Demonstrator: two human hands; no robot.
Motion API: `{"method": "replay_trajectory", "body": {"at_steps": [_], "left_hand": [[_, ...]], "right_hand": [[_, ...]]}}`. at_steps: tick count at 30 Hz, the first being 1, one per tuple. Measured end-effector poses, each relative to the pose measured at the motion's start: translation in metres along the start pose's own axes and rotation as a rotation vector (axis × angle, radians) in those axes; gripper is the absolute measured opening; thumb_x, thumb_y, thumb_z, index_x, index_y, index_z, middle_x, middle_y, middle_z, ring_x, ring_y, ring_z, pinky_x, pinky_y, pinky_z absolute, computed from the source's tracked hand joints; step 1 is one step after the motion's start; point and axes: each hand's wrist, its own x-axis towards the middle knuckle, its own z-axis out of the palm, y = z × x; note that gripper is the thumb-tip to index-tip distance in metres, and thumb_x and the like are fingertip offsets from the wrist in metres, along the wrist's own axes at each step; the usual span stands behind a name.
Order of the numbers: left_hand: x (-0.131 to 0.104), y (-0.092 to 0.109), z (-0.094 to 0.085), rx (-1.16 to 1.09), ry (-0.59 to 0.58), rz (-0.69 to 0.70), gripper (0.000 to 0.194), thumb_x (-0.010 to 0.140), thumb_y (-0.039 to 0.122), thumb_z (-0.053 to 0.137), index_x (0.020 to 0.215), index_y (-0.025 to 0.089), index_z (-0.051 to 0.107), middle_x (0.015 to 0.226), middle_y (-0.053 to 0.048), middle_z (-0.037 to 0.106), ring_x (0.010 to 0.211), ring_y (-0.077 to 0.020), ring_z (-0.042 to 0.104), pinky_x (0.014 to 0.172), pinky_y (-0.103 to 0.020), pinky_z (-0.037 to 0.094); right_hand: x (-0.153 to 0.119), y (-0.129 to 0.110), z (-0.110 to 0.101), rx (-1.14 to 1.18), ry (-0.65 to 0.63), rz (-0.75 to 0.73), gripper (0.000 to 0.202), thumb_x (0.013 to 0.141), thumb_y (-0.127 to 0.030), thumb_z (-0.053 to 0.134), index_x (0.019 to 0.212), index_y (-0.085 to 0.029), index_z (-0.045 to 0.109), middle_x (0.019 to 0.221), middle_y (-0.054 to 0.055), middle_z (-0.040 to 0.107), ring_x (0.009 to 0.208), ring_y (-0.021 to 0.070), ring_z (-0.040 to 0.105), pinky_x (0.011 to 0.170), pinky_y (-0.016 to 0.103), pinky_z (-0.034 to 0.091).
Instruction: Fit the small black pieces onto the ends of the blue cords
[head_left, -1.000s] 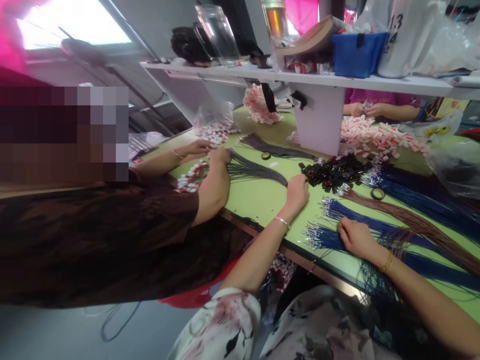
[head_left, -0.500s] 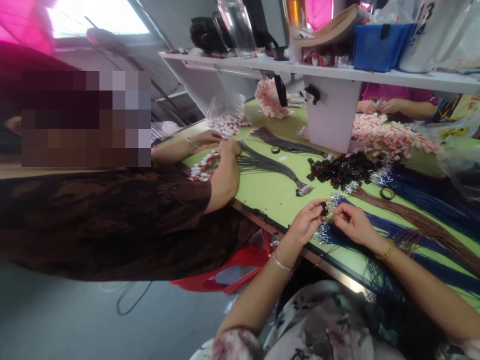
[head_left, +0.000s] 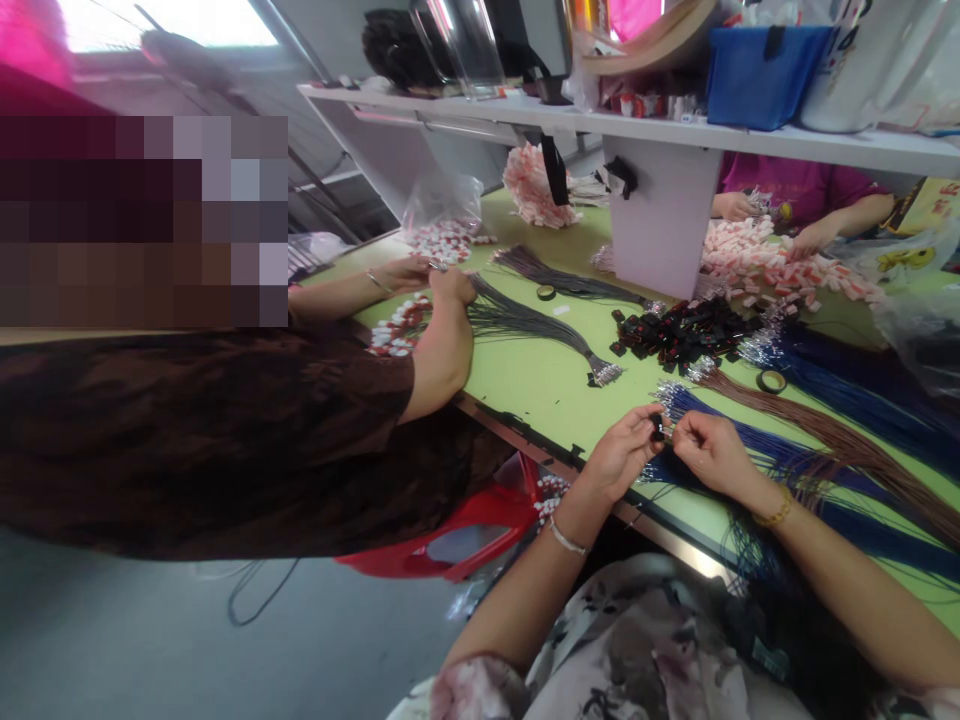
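Table [head_left: 540,385] runs centre to right. Connector pile [head_left: 679,335] upper centre-right, wire bundles [head_left: 840,440] right of it, shelf [head_left: 675,130] behind. Co-worker's arm [head_left: 442,350] at left.

The small black plastic connector [head_left: 658,428] pinched between both hands is mostly covered by fingertips [head_left: 651,419], its shape unclear.

The table [head_left: 540,385] is yellow-green. On it lie blue wires [head_left: 840,375], brown wires [head_left: 825,430] and grey wires [head_left: 525,322] — all silver-tipped. The connector pile [head_left: 679,332] looks black, perhaps flecked red. Far pieces [head_left: 757,262] are pink-white; the bin [head_left: 757,75] is blue — the co-worker's sleeve [head_left: 247,440] dark brown.
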Motion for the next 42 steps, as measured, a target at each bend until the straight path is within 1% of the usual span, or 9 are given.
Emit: {"method": "replay_trajectory", "body": {"at_steps": [5,10,14,18,23,28,32,37,42], "left_hand": [[-0.002,0.002,0.001,0.035,0.016,0.009,0.031,0.07,0.02,0.073,0.1,0.014,0.066,0.091,-0.005,0.064,0.076,-0.0105,0.057,0.07,-0.021,0.045],[-0.004,0.0,0.006,0.126,0.106,0.024,0.036,0.065,0.023,0.078,0.097,0.014,0.066,0.082,-0.002,0.063,0.067,-0.0076,0.054,0.063,-0.02,0.042],[-0.005,-0.007,0.01,0.182,0.189,0.057,0.037,0.062,0.025,0.079,0.094,0.013,0.065,0.073,-0.001,0.061,0.06,-0.0063,0.051,0.06,-0.02,0.04],[-0.007,-0.011,0.01,0.159,0.256,0.061,0.036,0.06,0.026,0.08,0.09,0.012,0.064,0.07,0.0,0.06,0.057,-0.0063,0.05,0.059,-0.021,0.04],[-0.014,-0.017,0.009,0.237,0.277,0.078,0.037,0.06,0.026,0.08,0.09,0.012,0.064,0.073,-0.001,0.061,0.058,-0.0065,0.051,0.059,-0.021,0.04],[-0.022,-0.016,-0.003,0.334,0.257,0.032,0.037,0.06,0.03,0.079,0.089,0.012,0.065,0.076,-0.004,0.064,0.065,-0.0106,0.056,0.061,-0.023,0.044],[-0.024,-0.01,-0.011,0.347,0.248,0.008,0.038,0.06,0.031,0.08,0.09,0.012,0.065,0.081,-0.005,0.065,0.069,-0.0114,0.057,0.063,-0.024,0.046],[-0.023,-0.008,-0.013,0.354,0.254,0.021,0.038,0.06,0.03,0.08,0.09,0.013,0.066,0.079,-0.004,0.064,0.069,-0.011,0.057,0.064,-0.024,0.047],[-0.021,-0.01,-0.014,0.333,0.242,0.03,0.038,0.062,0.03,0.079,0.093,0.013,0.065,0.081,-0.005,0.064,0.07,-0.0114,0.057,0.064,-0.024,0.046]], "right_hand": [[0.0,0.004,0.002,-0.018,-0.012,-0.007,0.017,0.079,-0.022,0.048,0.062,-0.018,0.048,0.055,-0.004,0.049,0.05,0.0084,0.04,0.052,0.021,0.03],[-0.002,0.004,0.004,-0.03,-0.007,-0.023,0.017,0.079,-0.021,0.048,0.062,-0.018,0.048,0.055,-0.003,0.049,0.05,0.0084,0.041,0.051,0.021,0.029],[-0.002,0.005,0.005,-0.164,0.007,-0.101,0.017,0.08,-0.019,0.049,0.063,-0.019,0.048,0.057,-0.002,0.049,0.052,0.0097,0.042,0.053,0.022,0.029],[-0.006,0.007,0.006,-0.217,-0.053,-0.174,0.014,0.084,-0.017,0.046,0.07,-0.018,0.051,0.065,0.001,0.054,0.059,0.0118,0.047,0.058,0.022,0.033],[-0.013,0.009,0.009,-0.163,-0.069,-0.138,0.016,0.081,-0.017,0.048,0.065,-0.018,0.049,0.059,-0.001,0.05,0.054,0.0106,0.043,0.054,0.022,0.03],[0.001,0.024,-0.011,-0.074,-0.157,-0.042,0.02,0.087,-0.024,0.043,0.074,-0.017,0.057,0.066,0.0,0.059,0.06,0.0114,0.05,0.057,0.021,0.034],[0.019,0.036,-0.016,-0.38,-0.22,0.061,0.016,0.083,-0.022,0.048,0.076,-0.018,0.061,0.072,0.002,0.063,0.063,0.0132,0.053,0.059,0.022,0.034],[0.027,0.033,0.007,-0.697,-0.308,0.083,0.018,0.085,-0.024,0.045,0.084,-0.017,0.061,0.088,0.009,0.064,0.071,0.0167,0.057,0.059,0.026,0.032],[0.026,0.034,0.008,-0.65,-0.255,0.057,0.017,0.087,-0.022,0.041,0.087,-0.015,0.056,0.084,0.009,0.062,0.07,0.0168,0.055,0.063,0.026,0.033]]}}
